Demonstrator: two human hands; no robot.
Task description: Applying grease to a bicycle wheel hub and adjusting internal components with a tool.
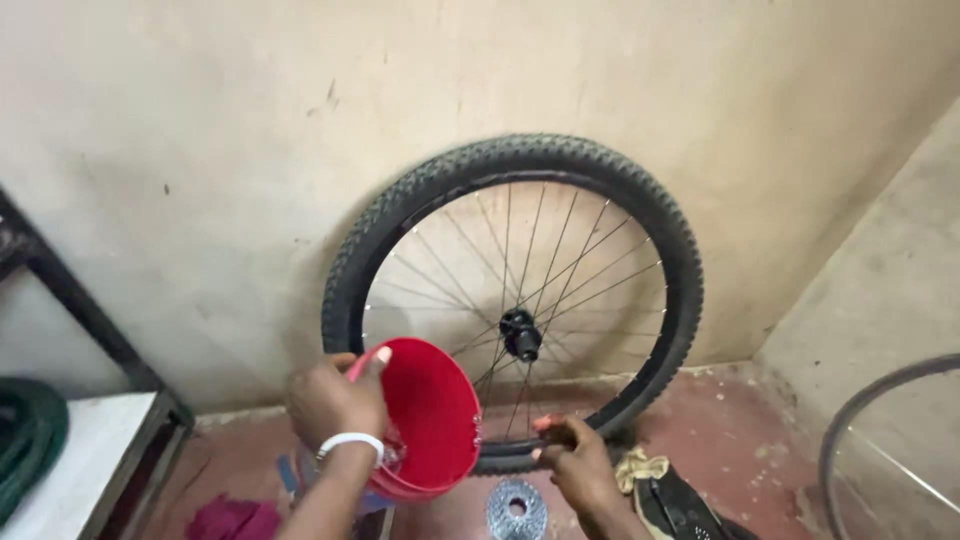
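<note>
Scuffed plaster wall (200,150) behind knobby spoked wheel (512,300).

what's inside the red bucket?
The red bucket, tilted in the left hand, shows only a bare red inner wall; near its lower rim something wet or clear glints. Its bottom faces away, hidden. Behind it the bicycle wheel leans against the wall.

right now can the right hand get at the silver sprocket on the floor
Probably yes: the right hand rests on the tyre just above the silver sprocket, with nothing between them. The left hand holds the red bowl off to the side.
</note>
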